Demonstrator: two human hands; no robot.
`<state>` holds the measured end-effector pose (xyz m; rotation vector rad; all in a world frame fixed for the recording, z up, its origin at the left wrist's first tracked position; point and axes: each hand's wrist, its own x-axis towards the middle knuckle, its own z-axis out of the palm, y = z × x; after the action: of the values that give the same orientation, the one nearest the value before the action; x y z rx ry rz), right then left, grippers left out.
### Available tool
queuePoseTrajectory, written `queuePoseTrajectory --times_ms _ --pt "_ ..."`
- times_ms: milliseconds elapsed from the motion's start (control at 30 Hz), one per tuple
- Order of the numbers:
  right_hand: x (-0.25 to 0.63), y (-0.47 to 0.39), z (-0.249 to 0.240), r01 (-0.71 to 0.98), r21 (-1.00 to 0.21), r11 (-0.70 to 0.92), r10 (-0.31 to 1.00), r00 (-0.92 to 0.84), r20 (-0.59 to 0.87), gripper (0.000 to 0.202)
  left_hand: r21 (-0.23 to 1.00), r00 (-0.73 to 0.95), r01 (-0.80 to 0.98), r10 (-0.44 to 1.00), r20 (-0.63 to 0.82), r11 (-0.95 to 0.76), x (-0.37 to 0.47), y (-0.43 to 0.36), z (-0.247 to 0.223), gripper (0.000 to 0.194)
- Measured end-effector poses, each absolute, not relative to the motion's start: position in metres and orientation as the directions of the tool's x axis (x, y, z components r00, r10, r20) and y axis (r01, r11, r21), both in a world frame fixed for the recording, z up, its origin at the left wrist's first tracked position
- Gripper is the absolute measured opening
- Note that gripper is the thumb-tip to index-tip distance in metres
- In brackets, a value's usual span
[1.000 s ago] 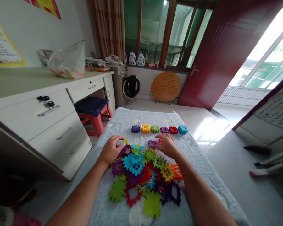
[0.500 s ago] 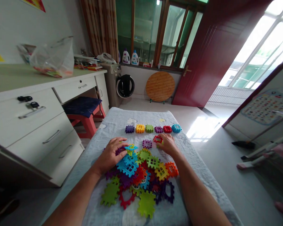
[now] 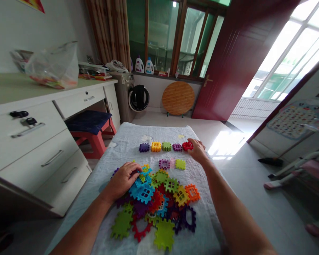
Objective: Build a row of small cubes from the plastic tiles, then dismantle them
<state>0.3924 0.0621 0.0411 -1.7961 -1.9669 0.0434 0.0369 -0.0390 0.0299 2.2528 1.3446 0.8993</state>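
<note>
My right hand (image 3: 198, 150) is closed at the right end of a row of small toothed block stacks, its fingertips on a red building-block plate (image 3: 187, 146). The hand hides the light blue stack there. In the same row are dark purple (image 3: 144, 147), yellow (image 3: 156, 146), green (image 3: 166, 146) and purple (image 3: 177, 147) stacks. Nearer lie a purple window block (image 3: 164, 163) and a lime green block (image 3: 180, 164). My left hand (image 3: 124, 179) rests on the left of a loose pile, fingers apart beside light blue window plates (image 3: 145, 193).
A pale patterned cloth (image 3: 130, 136) covers the table. Left stand a white desk (image 3: 61, 124) and a red stool (image 3: 95, 138) with a dark cushion. Beyond are a washing machine (image 3: 126, 92), a round wooden tabletop (image 3: 178, 98) and a dark red door (image 3: 228, 67).
My right hand has moved away and to the right with the red plate, from above the lime green block to the row's end. My left hand has shifted slightly left and nearer.
</note>
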Motion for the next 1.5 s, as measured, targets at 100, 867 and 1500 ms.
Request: queuePoseTrajectory --times_ms 100,867,1500 --pt "0.405 0.083 0.050 0.950 -0.293 0.107 0.965 -0.028 0.260 0.057 0.584 0.336 0.650 0.873 0.354 -0.487 0.036 -0.039 0.028 0.016" --pt "0.412 0.100 0.035 0.980 -0.152 0.128 0.981 -0.102 0.166 0.059 0.538 0.325 0.686 0.867 0.377 -0.490 0.034 -0.036 0.023 0.025" --pt "0.363 0.000 0.061 0.802 -0.367 0.472 0.882 -0.426 0.202 0.043 0.712 -0.021 0.611 0.892 0.451 -0.346 0.032 -0.040 0.035 0.027"
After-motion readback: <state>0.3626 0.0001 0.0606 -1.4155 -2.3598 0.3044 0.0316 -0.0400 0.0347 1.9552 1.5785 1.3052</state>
